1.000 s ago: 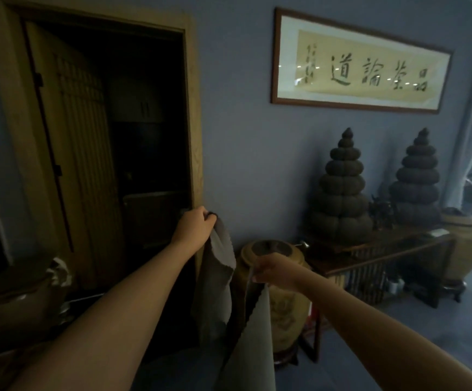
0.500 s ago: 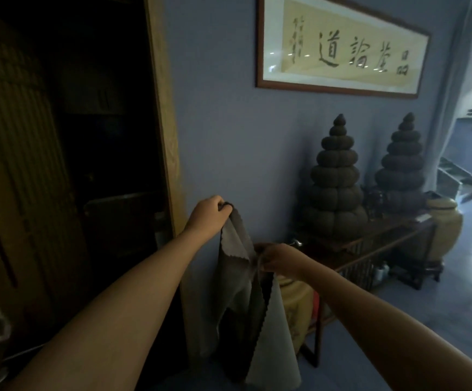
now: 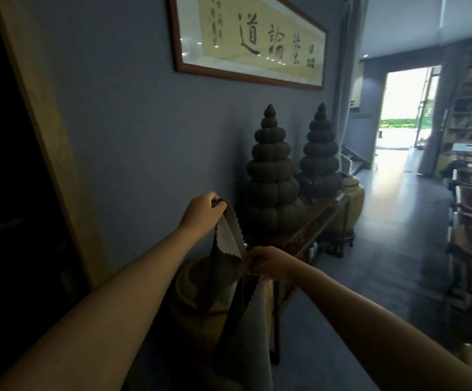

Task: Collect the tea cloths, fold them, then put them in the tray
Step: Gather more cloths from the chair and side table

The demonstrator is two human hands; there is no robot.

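Both hands up in front, each pinching cloth. Left hand (image 3: 201,211) is higher, fingers curled over a top corner of a grey cloth (image 3: 227,241). Right hand (image 3: 268,263) is lower and nearer, fingers closed on an edge just below that corner; more cloth (image 3: 253,342) hangs from it, straight down past the bottom of the frame. Can't tell if it's one cloth doubled or two: I see a light face, a dark face and zigzag (pinked) edges, layers overlapping between the hands.

Location: cloth is in the air, held, in front of a jar (image 3: 192,292) by the blue wall (image 3: 133,131). Side table (image 3: 314,221) with two stacked-gourd ornaments (image 3: 273,182) is just behind. No tray in view.

Handling, my read: thin, light, fully limp, no stiffness, so it drapes from whatever point is held. Not fragile, not slippery. A pinch is enough. Best grip is two adjacent corners along one edge, hands apart, so it hangs flat; the present grips are close together and the fabric bunches. Folding mid-air is doable, a flat surface would be cleaner.

Status guess: collecting or sorting layers, folding not yet done.
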